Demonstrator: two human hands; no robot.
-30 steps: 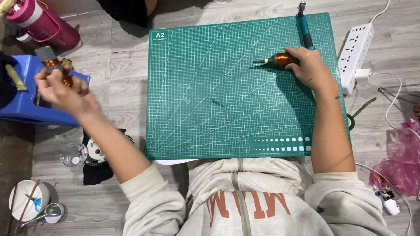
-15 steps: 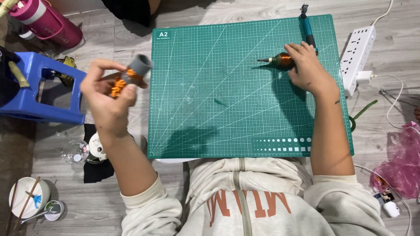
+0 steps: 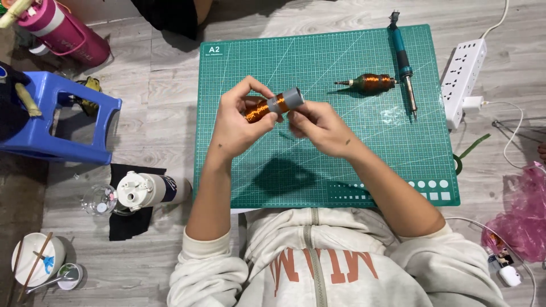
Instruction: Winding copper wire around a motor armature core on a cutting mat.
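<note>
Both hands, left hand and right hand, are clamped on one copper coil; a second coil lies at 2 o'clock, beside one soldering iron.

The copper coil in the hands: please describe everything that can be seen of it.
The copper wire coil is a small cylinder wound with shiny orange-brown wire, with a grey tube-like end on its right side. It lies roughly level, tilted slightly up to the right, held above the green cutting mat. The left hand grips the wound part; the right hand touches the grey end.
</note>
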